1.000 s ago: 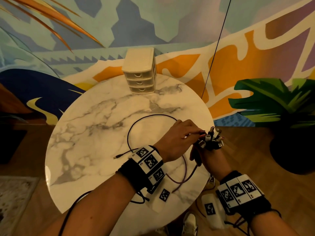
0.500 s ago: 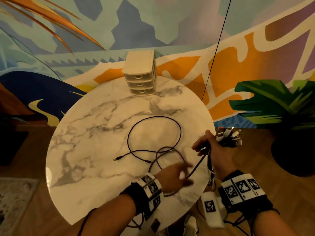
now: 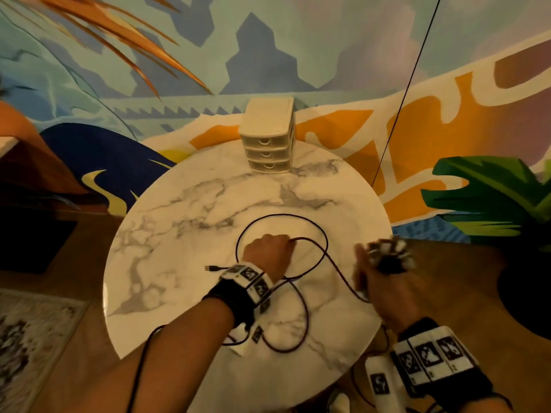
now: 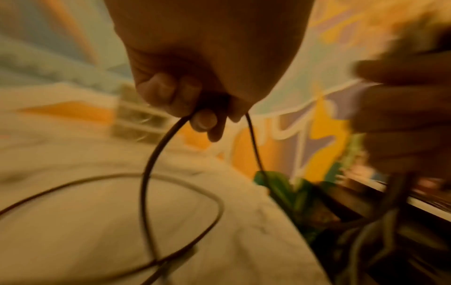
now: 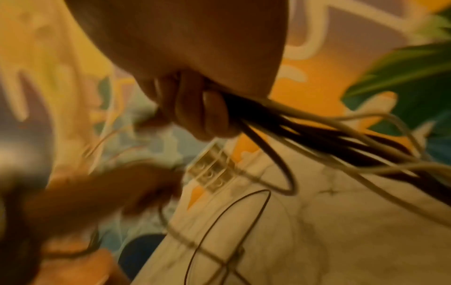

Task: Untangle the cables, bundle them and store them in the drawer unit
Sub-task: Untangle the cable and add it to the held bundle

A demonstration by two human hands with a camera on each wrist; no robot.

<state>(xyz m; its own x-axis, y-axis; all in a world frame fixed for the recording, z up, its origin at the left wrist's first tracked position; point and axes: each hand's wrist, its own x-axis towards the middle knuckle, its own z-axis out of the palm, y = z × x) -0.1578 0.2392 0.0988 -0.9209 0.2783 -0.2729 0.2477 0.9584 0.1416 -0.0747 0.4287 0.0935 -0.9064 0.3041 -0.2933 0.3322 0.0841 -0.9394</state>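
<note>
A dark purple cable [image 3: 323, 234] lies in loops on the round marble table [image 3: 179, 228], its plug end [image 3: 211, 268] pointing left. My left hand [image 3: 269, 253] is over the middle of the table and grips a stretch of this cable [image 4: 149, 173] in curled fingers [image 4: 168, 94]. My right hand [image 3: 384, 281], at the table's right edge, holds a bunch of black and white cables [image 5: 329, 135] with their plugs [image 3: 387, 254] sticking up. The purple cable runs from the left hand across to the right hand. The cream three-drawer unit [image 3: 268, 138] stands at the far edge, drawers closed.
A painted wall rises behind the table, and a thin black cord [image 3: 405, 84] hangs down it at the right. A dark pot with a green plant [image 3: 492, 198] stands on the wooden floor at the right. A rug [image 3: 26, 338] lies at the lower left.
My left hand left the right hand's bundle, swung down to the near edge, then moved up to the table's middle and took hold of the purple cable. The right hand shifted slightly.
</note>
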